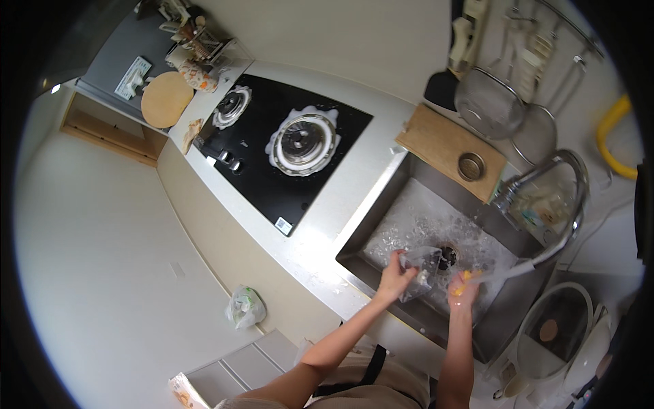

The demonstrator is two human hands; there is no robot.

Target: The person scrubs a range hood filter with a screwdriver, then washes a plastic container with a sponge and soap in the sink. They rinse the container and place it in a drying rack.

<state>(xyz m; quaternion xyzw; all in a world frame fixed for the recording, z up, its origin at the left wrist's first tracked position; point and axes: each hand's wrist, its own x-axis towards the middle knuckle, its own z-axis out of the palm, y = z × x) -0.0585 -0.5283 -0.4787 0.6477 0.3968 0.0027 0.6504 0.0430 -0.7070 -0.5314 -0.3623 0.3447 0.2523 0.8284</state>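
Over the wet steel sink point(352, 255), my left hand point(397, 276) grips a clear plastic container point(421, 271) that has some white foam on it. To its right, my right hand point(464, 292) is closed on a small yellow thing, perhaps a sponge or cloth point(462, 284), near the end of the faucet point(575, 214). Water appears to run over this hand. Suds lie on the sink floor, and the dark drain point(447, 257) shows between and beyond my hands.
A wooden board point(434, 143) bearing a metal strainer cup point(471, 166) spans the sink's back edge. Left stands a black gas stove point(255, 189). Strainers point(490, 105) hang on the wall; a dish rack with a glass lid point(554, 327) is at right.
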